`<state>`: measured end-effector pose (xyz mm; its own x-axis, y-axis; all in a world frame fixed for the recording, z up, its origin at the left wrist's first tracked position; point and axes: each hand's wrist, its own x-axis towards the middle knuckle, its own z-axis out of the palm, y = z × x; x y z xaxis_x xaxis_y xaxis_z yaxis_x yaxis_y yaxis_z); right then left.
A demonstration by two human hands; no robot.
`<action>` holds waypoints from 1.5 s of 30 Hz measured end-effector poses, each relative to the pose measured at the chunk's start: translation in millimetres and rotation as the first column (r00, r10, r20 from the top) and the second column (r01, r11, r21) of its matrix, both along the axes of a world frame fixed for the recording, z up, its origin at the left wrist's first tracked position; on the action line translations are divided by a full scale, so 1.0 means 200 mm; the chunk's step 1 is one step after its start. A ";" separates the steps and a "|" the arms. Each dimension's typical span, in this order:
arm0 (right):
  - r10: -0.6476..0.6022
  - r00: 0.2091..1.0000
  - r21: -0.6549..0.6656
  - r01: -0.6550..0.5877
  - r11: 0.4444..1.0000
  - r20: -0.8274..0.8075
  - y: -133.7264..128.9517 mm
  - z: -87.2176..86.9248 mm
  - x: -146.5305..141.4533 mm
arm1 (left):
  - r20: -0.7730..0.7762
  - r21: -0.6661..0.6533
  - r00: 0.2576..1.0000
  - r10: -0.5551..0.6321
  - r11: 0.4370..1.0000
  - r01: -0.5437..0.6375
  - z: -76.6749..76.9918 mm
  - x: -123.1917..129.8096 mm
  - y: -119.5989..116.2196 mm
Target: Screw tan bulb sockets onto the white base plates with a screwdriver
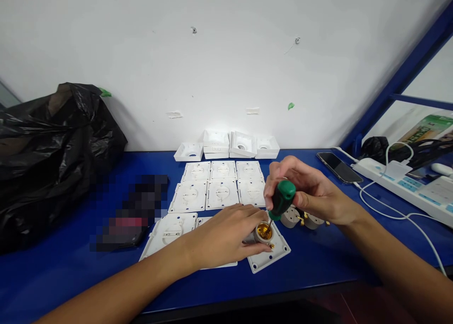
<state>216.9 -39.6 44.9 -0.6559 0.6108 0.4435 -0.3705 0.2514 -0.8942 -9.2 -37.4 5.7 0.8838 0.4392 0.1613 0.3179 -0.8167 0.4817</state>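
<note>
My right hand grips a screwdriver with a green and black handle, its shaft pointing down. The tip reaches into a round fitting with brass-coloured metal inside. My left hand is closed around that fitting, thumb and fingers on its sides. Beneath it lies a white square plate on the blue table, with small brass-coloured bits by the thumb. Just beyond the right-hand fingers are grey round pieces with brass-coloured terminals.
Several white square plates lie in rows. White boxes are stacked against the wall. A black plastic bag stands left, near a dark blurred item. To the right are a phone, a power strip and white cables.
</note>
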 end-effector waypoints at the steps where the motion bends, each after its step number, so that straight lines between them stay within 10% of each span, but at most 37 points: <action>1: 0.003 1.000 0.013 -0.004 1.000 0.021 0.00 0.00 0.01 | -0.001 -0.005 1.000 0.000 1.000 0.000 0.00 0.00 0.00; 45: -0.046 0.998 0.058 0.045 0.997 0.031 0.01 0.00 -0.01 | -0.027 -0.029 0.999 -0.025 0.999 0.025 0.00 -0.01 0.01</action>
<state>215.9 -37.8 44.5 -0.6426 0.6143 0.4579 -0.3286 0.3189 -0.8890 -10.5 -36.1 6.0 0.8985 0.4211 0.1244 0.3109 -0.8102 0.4968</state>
